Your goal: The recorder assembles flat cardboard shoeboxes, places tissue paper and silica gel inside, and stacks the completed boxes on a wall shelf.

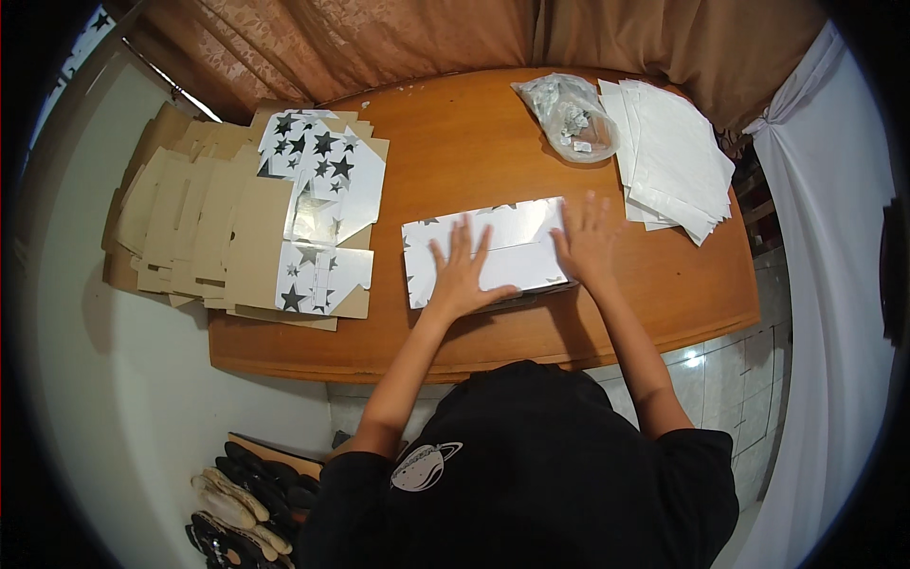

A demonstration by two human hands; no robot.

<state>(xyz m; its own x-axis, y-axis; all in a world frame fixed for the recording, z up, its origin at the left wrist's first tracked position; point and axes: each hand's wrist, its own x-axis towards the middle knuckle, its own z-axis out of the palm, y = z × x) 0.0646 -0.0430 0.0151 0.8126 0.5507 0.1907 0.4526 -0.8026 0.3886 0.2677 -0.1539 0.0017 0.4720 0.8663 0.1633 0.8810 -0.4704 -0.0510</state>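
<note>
Both hands flat on folded sheet [488,251]; flattened box stack [246,228] left of them; paper stack [668,156] and bag [569,119] behind-right.

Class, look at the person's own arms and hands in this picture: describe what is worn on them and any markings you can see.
Both forearms are bare; the left hand and right hand wear no gloves, and no rings or watch can be made out. Short black sleeves of a black T-shirt end above the elbows. The shirt bears a small white ringed-planet emblem.
</note>
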